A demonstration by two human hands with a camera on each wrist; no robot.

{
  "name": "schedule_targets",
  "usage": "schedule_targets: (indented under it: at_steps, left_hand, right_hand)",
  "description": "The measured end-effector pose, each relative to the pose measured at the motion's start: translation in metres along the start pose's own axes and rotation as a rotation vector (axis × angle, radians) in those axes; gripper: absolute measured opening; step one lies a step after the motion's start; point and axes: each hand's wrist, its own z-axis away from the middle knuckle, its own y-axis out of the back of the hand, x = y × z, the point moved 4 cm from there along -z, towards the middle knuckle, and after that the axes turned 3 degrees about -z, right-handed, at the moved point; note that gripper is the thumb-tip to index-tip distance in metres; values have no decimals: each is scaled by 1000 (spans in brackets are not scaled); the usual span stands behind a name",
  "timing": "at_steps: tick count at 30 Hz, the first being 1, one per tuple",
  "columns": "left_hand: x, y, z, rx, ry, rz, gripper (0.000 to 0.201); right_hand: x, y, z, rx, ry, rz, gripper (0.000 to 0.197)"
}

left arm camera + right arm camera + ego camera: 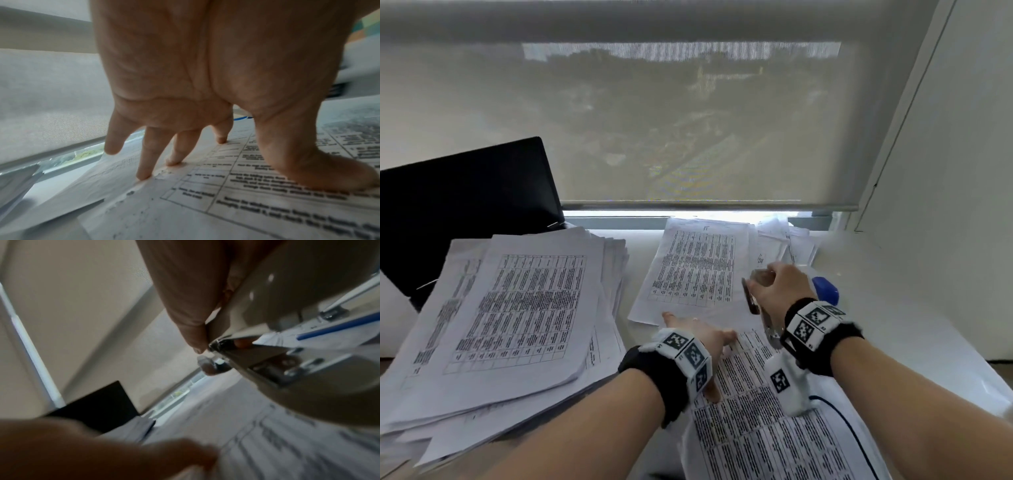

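Two hands, my left hand spread, pressing the sheet, my right hand gripping a stapler near its far edge.

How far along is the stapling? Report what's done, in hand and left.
Done, probably: the set of sheets lying farther back; no staple is visible. In hand: the left hand presses the near printed sheets flat while the right hand holds the stapler in a closed grip at their far corner. Left, likely: the thick stack beside the laptop.
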Motion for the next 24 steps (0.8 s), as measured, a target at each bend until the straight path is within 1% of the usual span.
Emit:
schedule_targets:
  at_steps: [3,6,9,10,11,12,14,15,16,17,18,20,21,22,24]
  left_hand:
    - [-2,-2,-2,4,11,39,95]
    - [-5,-7,-4,-10,40,75,106]
    - [0,-3,-1,27,78,69,118]
    - [5,0,3,36,77,45,120]
    - [12,3,7,49,67,19,118]
    - [19,4,9,73,43,5,110]
    - [36,3,12,112,-20,6,82]
    - [43,2,12,109,-37,-9,73]
    - [48,-1,11,91,-45,-28,70]
    - [52,-3,10,69,-56,-29,72]
    - [53,-5,10,49,-62,14,79]
    - [54,-11,4,15,-33,125,110]
    - [56,-13,4,2,-24,126,122]
    - [58,-16,3,3,-16,108,129]
    - [63,-22,-2,55,13,52,129]
  right_hand:
    - [16,4,29,-83,-13,-103,31]
    - [38,14,60,-145,-10,-132,28]
    - [66,33,86,-111,-56,-92,23]
    - [77,40,95,-89,-86,-88,25]
    - [88,48,105,-79,-127,-98,26]
    - [101,54,116,-79,-160,-101,28]
    - [121,67,141,-100,-209,-87,29]
    - [129,75,156,-107,-242,-120,28]
    - [140,82,171,-104,-274,-183,30]
    - [150,89,187,-102,-295,-229,34]
    - [162,95,202,-106,-316,-247,40]
    - [190,99,231,-168,-403,-236,54]
    - [204,97,243,-214,-454,-210,61]
    - [220,92,254,-261,-507,-171,69]
    - [247,78,269,-351,-587,-59,77]
